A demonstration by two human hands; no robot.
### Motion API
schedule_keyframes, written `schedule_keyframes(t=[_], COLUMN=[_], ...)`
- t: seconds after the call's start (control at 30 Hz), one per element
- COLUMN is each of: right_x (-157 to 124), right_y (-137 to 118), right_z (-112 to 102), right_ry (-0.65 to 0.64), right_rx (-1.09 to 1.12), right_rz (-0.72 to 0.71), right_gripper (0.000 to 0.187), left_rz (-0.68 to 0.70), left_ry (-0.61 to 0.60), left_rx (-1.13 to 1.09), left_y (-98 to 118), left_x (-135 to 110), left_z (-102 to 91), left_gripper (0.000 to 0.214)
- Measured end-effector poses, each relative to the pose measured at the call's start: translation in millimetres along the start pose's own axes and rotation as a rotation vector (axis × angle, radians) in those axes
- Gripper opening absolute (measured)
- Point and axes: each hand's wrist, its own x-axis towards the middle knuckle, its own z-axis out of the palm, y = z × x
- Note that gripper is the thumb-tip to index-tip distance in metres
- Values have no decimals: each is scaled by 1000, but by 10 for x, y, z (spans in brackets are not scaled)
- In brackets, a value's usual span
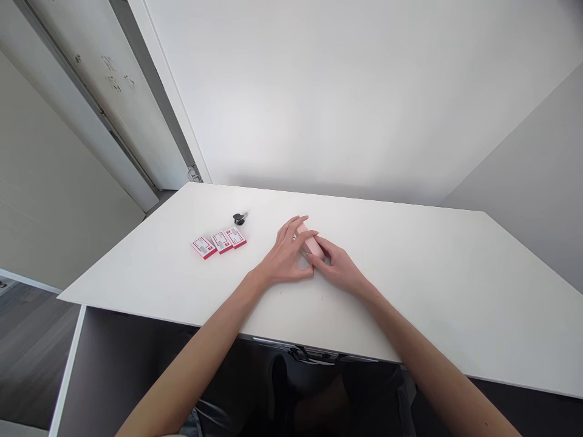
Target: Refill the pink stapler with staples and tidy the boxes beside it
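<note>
A small pale pink object with rounded edges (312,246) is between my hands over the white tabletop, partly covered by my fingers, so I cannot make out its exact kind. My left hand (288,250) curves over its left and far side, fingers on top and thumb low near its front. From the right, my right hand (337,264) grips the near end with thumb and fingers. Left of my hands lie three small red-and-white boxes, a left one (204,247), a middle one (221,242) and a right one (235,237). Behind them sits a small black item with a metal part (239,218).
The white table (437,291) runs along a white wall (346,103), with its front edge close to my forearms. Dark cables (314,354) hang under that edge. At the left are a door frame (168,91) and a grey floor (36,340).
</note>
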Motion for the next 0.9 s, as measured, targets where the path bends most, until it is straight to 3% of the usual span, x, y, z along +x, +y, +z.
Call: schedule_keyframes(t=[0.27,0.53,0.7,0.9], right_x=[9,8,6,-8], right_y=[161,221,178,151], right_z=[62,49,36,34], right_ry=[88,321,241,190], right_rx=[-87,-222,-185,-145], right_rz=[42,86,71,84], right_gripper=[64,67,76,84], left_rz=[-9,-203,-320,-315], left_ry=[63,203,275,253], left_rx=[-6,92,134,214], left_y=[-44,-210,-285,-276], left_x=[7,16,10,-42], left_z=[6,99,131,119], left_gripper=[89,67,57,48])
